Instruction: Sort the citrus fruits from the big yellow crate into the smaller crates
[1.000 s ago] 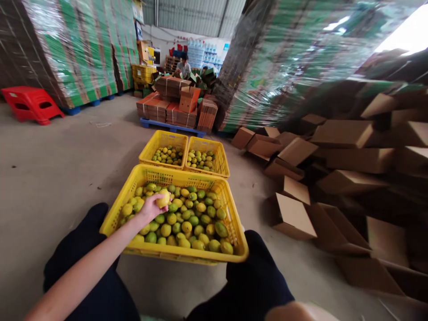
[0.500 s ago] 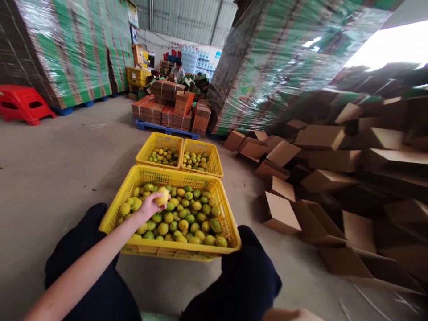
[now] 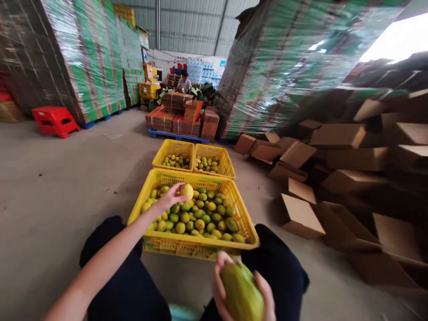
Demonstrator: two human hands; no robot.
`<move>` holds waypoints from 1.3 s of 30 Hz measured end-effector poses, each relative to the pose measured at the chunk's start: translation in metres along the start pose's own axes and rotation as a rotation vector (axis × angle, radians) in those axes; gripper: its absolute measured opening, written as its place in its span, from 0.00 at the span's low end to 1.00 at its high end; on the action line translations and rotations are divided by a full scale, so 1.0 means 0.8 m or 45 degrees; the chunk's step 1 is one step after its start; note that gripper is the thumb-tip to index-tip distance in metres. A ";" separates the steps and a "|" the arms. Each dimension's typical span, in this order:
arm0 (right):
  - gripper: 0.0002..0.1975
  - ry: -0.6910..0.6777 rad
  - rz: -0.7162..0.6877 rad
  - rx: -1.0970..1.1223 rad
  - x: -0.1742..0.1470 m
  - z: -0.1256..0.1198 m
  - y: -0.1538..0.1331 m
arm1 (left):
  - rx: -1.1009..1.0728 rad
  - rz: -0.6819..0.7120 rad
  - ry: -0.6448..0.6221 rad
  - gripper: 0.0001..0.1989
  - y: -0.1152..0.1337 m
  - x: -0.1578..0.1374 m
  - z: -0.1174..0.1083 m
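Note:
My left hand (image 3: 174,196) is closed round a yellow lemon (image 3: 187,191), held over the large yellow crate (image 3: 200,243) between my knees. Many yellow and green lemons (image 3: 199,224) fill that crate. Low in the view, close to the camera, my right hand (image 3: 220,285) grips a larger-looking green lemon (image 3: 243,292), its fingers on both sides of the fruit. This green lemon is near the crate's front wall, apart from it.
Beyond the large crate stand two smaller yellow crates (image 3: 230,167) with lemons inside. Open cardboard boxes (image 3: 301,214) lie heaped at the right. A red stool (image 3: 55,121) is at the left. Behind, flattened cartons (image 3: 187,127) rest on a blue pallet, with a person (image 3: 184,83) beyond.
My right hand has come up into view with the green lemon. My left hand still holds the yellow lemon over the crate. The whole scene has shifted rightward in the view.

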State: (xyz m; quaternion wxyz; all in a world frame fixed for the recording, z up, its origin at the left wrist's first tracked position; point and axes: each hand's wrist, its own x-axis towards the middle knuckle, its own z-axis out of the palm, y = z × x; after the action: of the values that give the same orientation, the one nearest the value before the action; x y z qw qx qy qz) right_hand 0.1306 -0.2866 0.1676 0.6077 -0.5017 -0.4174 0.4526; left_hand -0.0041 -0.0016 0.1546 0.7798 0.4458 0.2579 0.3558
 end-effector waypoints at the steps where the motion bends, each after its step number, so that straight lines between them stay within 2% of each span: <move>1: 0.30 -0.045 0.116 0.141 0.026 0.003 0.003 | 0.101 0.058 -0.031 0.25 0.005 -0.003 0.003; 3: 0.29 -0.040 0.202 0.280 0.081 0.002 0.002 | 0.241 0.140 -0.063 0.28 0.016 -0.006 0.011; 5: 0.26 -0.024 0.164 0.194 0.137 -0.003 -0.005 | 0.305 0.196 -0.045 0.29 0.026 -0.004 0.020; 7: 0.25 0.200 -0.038 -0.067 0.187 -0.009 -0.013 | 0.342 0.279 -0.019 0.29 0.030 0.004 0.026; 9: 0.30 0.390 -0.312 -0.340 0.229 -0.017 -0.015 | 0.388 0.360 0.001 0.28 0.026 0.017 0.030; 12: 0.32 0.394 -0.567 -0.562 0.268 -0.034 -0.004 | 0.401 0.383 0.013 0.29 0.008 0.034 0.030; 15: 0.27 0.327 -0.593 -0.645 0.275 -0.052 0.021 | 0.418 0.326 -0.001 0.28 -0.012 0.035 0.030; 19: 0.28 0.281 -0.409 -0.510 0.262 -0.055 0.042 | 0.570 0.326 0.018 0.27 -0.020 0.026 0.035; 21: 0.31 0.228 -0.332 -0.426 0.260 -0.049 0.039 | 0.576 0.318 0.066 0.29 -0.019 0.025 0.036; 24: 0.35 0.184 -0.267 -0.349 0.262 -0.040 0.031 | 0.376 0.229 0.176 0.34 -0.017 0.026 0.033; 29: 0.35 0.163 -0.225 -0.321 0.264 -0.035 0.029 | 0.099 0.053 0.244 0.28 -0.011 0.024 0.027; 36: 0.38 0.144 -0.157 -0.362 0.257 -0.036 0.028 | 0.262 0.044 0.158 0.29 -0.007 0.019 0.022; 39: 0.33 0.127 -0.096 -0.304 0.258 -0.037 0.027 | 0.223 -0.036 0.170 0.27 -0.018 0.022 0.013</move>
State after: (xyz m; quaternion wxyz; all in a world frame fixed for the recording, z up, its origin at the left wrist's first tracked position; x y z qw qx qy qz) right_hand 0.2058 -0.0916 0.1532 0.5803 -0.5762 -0.4561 0.3511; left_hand 0.0192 0.0017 0.1452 0.7240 0.4838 0.3457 0.3497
